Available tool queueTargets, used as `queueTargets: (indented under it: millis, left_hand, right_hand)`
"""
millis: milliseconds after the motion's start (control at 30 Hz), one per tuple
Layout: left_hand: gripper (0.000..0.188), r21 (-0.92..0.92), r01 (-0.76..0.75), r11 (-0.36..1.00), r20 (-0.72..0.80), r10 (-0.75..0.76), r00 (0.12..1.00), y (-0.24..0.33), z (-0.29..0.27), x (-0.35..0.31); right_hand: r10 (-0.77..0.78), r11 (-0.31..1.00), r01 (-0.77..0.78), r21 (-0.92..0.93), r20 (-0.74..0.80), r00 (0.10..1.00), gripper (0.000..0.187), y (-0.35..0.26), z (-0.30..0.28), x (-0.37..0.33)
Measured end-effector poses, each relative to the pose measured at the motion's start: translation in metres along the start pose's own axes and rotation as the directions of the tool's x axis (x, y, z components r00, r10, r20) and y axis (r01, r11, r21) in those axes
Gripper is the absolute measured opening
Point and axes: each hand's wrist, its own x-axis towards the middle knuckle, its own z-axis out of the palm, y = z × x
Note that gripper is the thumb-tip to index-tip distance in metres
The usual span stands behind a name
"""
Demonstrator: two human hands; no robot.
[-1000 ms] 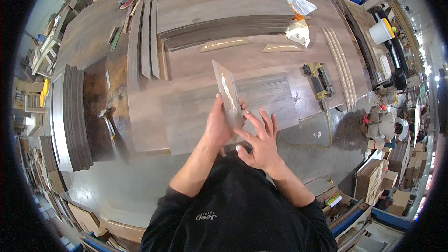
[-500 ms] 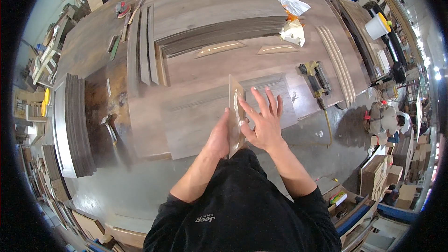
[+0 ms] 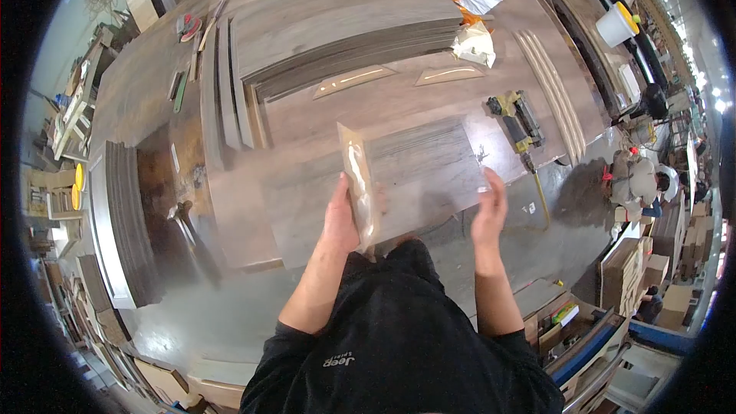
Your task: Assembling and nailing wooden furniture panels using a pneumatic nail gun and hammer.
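My left hand [image 3: 337,218] grips a thin wooden strip [image 3: 357,184] with slanted ends, held up on edge. A wavy bead of whitish glue runs along the strip's face. My right hand [image 3: 489,213] is off to the right, away from the strip, its fingers stretched upward and slightly blurred. Below both hands lies a flat grey-brown wood panel [image 3: 422,157] at the near edge of the table. Two similar slant-ended strips, a left one [image 3: 353,83] and a right one [image 3: 450,75], lie farther back with glue on them.
A nail gun [image 3: 517,124] with a yellow hose lies right of the panel. Stacked boards [image 3: 360,57] stand behind the strips, crumpled paper [image 3: 474,44] beside them. Long mouldings [image 3: 548,92] lie at right. A hammer [image 3: 182,218] and panel stack [image 3: 123,222] are at left.
My right hand has left the strip and moved right. My left hand has carried the strip a little left, turning its glued face more into view.
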Motion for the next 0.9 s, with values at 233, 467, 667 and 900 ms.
queueTargets:
  millis: [233,467,667,900]
  left_hand:
    - [0.056,0.205,-0.004,0.979,-0.209,0.048,0.977,0.001,0.003,0.003]
    - [0.048,0.16,0.028,0.987,-0.145,-0.005,0.989,-0.011,0.0,0.012]
    - [0.052,0.183,0.123,0.975,-0.209,-0.084,0.974,-0.032,0.013,0.028]
    - [0.063,0.371,0.17,0.913,-0.146,-0.124,0.981,-0.065,0.069,0.056]
  right_hand:
    - [0.843,0.44,-0.554,0.707,-0.113,0.525,0.085,0.119,-0.082,0.027]
    - [0.782,0.366,-0.383,0.848,-0.058,0.621,0.079,0.122,-0.064,0.064]
    - [0.788,0.316,-0.478,0.819,0.054,0.613,0.075,0.087,-0.076,0.035]
    - [0.816,0.28,-0.567,0.775,0.119,0.566,0.081,0.097,-0.077,0.033]
